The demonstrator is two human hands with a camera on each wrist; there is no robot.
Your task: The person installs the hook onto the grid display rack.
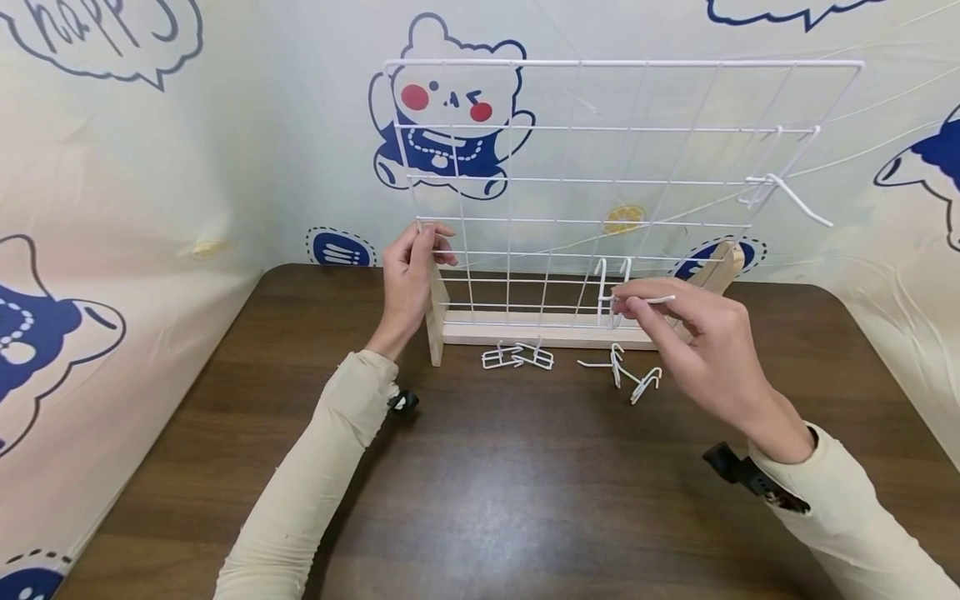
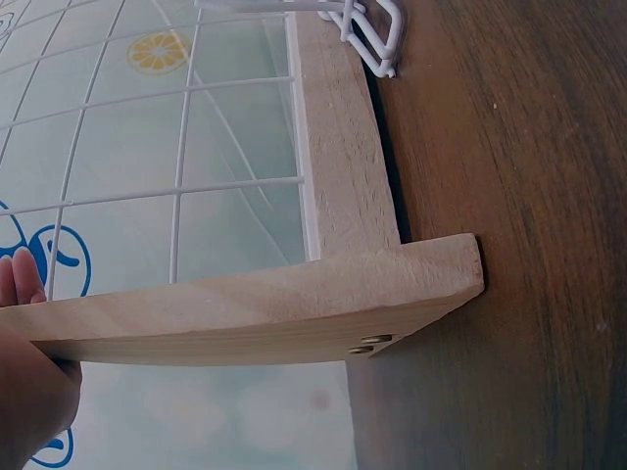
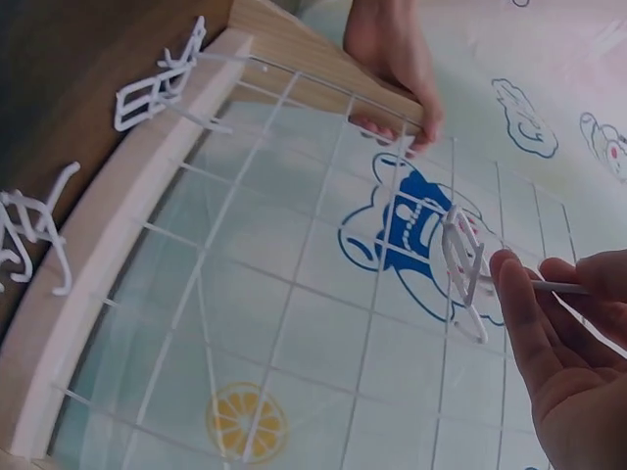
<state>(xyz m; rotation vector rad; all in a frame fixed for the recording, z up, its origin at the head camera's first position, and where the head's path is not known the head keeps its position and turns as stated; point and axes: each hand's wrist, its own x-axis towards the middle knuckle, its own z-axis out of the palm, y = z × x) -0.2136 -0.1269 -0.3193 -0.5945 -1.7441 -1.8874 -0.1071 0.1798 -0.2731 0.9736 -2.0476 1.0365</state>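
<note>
Hook (image 1: 611,293) pinched by right hand (image 1: 701,346) at grid (image 1: 525,200) bottom row; left hand (image 1: 408,275) grips grid's wooden post; one hook hung upper right, several loose on counter (image 1: 525,483).

The wire grid (image 1: 600,179) is white, and its wooden stand (image 1: 540,329) is pale tan. The little hooks (image 1: 517,357) lying at 6 o'clock from the stand are white too. The worktop (image 1: 487,500) is dark brown with wood grain. The cloth (image 1: 247,150) behind is pale green with navy cartoon bears (image 1: 450,108) that have red cheeks, plus a yellow lemon slice (image 1: 625,218). Both sleeves (image 1: 315,483) are cream.
</note>
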